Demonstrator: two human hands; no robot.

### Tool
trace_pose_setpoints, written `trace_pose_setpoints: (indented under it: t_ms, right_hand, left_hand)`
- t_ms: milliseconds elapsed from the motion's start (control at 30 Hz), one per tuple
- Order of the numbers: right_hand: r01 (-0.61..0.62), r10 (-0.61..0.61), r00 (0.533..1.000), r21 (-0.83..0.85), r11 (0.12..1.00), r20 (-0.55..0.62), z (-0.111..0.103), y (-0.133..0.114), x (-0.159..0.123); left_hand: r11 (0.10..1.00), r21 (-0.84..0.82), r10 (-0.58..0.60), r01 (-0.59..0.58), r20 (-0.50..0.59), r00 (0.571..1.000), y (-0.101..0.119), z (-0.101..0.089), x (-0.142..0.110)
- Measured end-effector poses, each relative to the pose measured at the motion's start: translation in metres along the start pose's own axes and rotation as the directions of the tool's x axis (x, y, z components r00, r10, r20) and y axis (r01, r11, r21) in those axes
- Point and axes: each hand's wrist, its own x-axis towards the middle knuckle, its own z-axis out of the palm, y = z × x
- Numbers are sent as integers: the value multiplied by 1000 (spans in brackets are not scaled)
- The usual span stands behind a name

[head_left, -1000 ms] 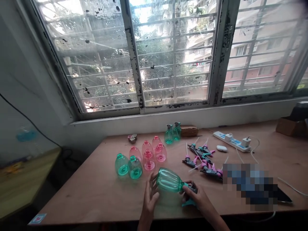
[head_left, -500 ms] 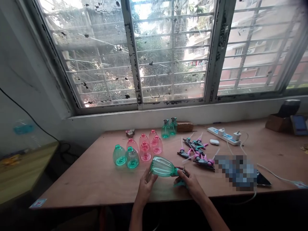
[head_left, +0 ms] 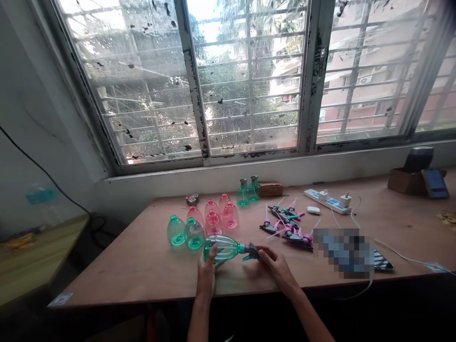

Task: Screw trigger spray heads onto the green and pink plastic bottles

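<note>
"Starting with the green bottle: where is it held?"

"Over the tabletop, tipped onto its side. Its base is cupped by the left hand, which is curled about it with the thumb laid across the near side. The right hand is partly closed, and the back of the spray head is taken between its fingertips. How firmly it is pinched cannot be told."

"Is that bottle done, then?"

"Nearly, it seems. The spray head is seated at the neck, in line with the bottle, but whether it is screwed fully tight cannot be seen."

"And what is already finished?"

"Two topped bottles, both green, are stood upright at the back, just beside the box. Both are fitted with spray tops."

"What is left without one?"

"Seven by the look of it. Two open green bottles are placed side by side to the left, and five pink bottles are grouped next to them, all upright with bare necks. The loose heads are heaped to the right, some trimmed in pink, some in green, with their tubes pointed various ways. They are overlapped, so no sure count can be given. Judged from that, less than half of the bottles are topped."
</note>
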Motion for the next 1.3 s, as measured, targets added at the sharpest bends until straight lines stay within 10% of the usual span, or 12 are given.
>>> trace_pose_setpoints:
  t_ms: [433, 867, 1100, 1300]
  right_hand:
    - [-15, 24, 991, 67, 998, -134, 13, 7, 14]
    - [-233, 231, 972, 75, 970, 26, -4, -16, 47]
    - [0, -16, 995, -158, 987, -98, -11, -38, 76]
    - [226, -257, 966, -509, 831, 10, -33, -108, 109]
  left_hand:
    - [958, 207, 202, -198, 1, 979, 2, -2, -7]
    - [851, 394, 385, -348, -16, 923, 17, 32, -9]
    - [861, 418, 279, -288, 85, 957, 10, 52, -3]
    - [853, 490, 77, -180, 223, 972, -22, 36, -3]
